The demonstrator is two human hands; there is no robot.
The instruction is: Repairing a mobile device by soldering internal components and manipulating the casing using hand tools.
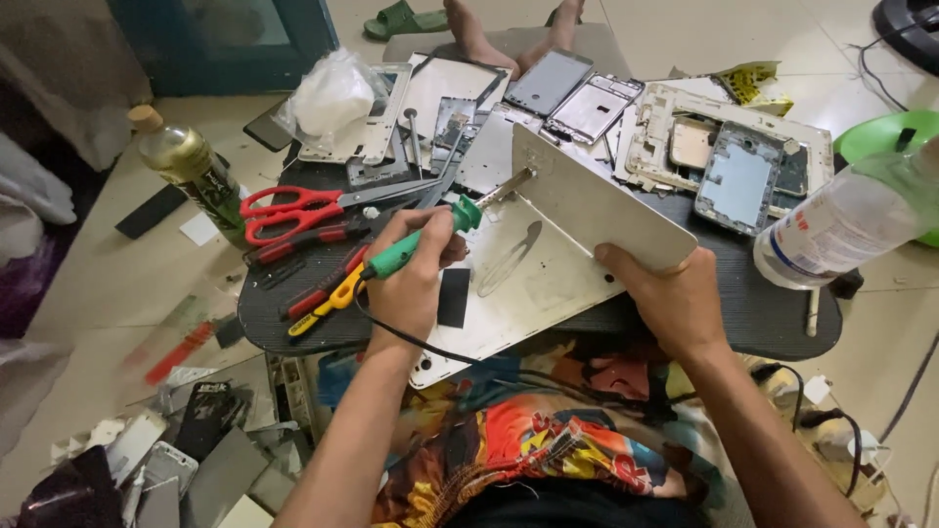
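Our left hand grips a green-handled soldering iron; our right hand clasps a half-lifted silver metal panel over its pale backing on the dark counter; separation looks partial.

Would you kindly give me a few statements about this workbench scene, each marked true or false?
1. The left hand holds a green-handled soldering iron. True.
2. The right hand grips a pair of pliers. False: it holds a tilted silver metal panel.
3. Red-handled scissors lie left of the iron. True.
4. The clear plastic bottle stands upright at far left. False: it lies tilted at the right.
5. The iron's tip touches the tilted panel. True.
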